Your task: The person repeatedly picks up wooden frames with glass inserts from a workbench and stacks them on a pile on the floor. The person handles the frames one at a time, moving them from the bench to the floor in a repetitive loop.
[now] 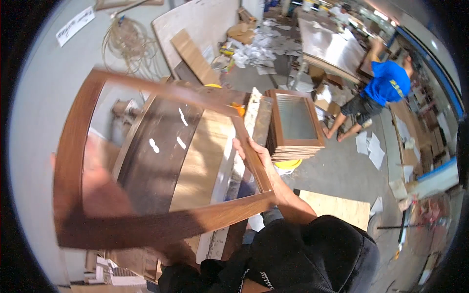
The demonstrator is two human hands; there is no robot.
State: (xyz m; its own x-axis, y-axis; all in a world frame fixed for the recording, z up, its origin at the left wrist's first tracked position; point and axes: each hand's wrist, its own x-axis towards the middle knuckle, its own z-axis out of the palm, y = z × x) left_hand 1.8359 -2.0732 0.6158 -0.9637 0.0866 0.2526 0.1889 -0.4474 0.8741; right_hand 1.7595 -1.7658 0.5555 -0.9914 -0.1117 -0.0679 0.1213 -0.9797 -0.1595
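Up close before the camera: a large brown wooden door frame (161, 224) with a clear pane is held raised and tilted, filling the left and middle of the view.
Frame's place: it hangs in the air above a long workbench (200, 161), its lower rail running from lower left up toward the right hand, its top rail slanting across from upper left.
Right hand (254, 156): closed around the frame's right-hand rail, fingers wrapped over the edge, bare forearm coming up from the lower middle.
Left hand (97, 190): seen blurred through the pane at the frame's left side, pressed to the frame; how its fingers sit I cannot tell.
Through the pane: a dark glossy panel (156, 151) lies on the workbench, with a pale wood sheet just beside it to the right.
Beyond the frame: a stack of smaller glazed frames (295, 122) sits at the far end of the workbench, near the right hand.
Lower edge: a black garment (312, 259) bunches under the right forearm.
Floor: a plywood sheet (342, 207) lies right of the forearm; scraps of paper are scattered farther back.
Upper right: another person in a blue shirt (388, 83) stands well apart, beside a big table (327, 46).
Upper left: a coil of pale tubing (127, 41) lies on the grey floor.
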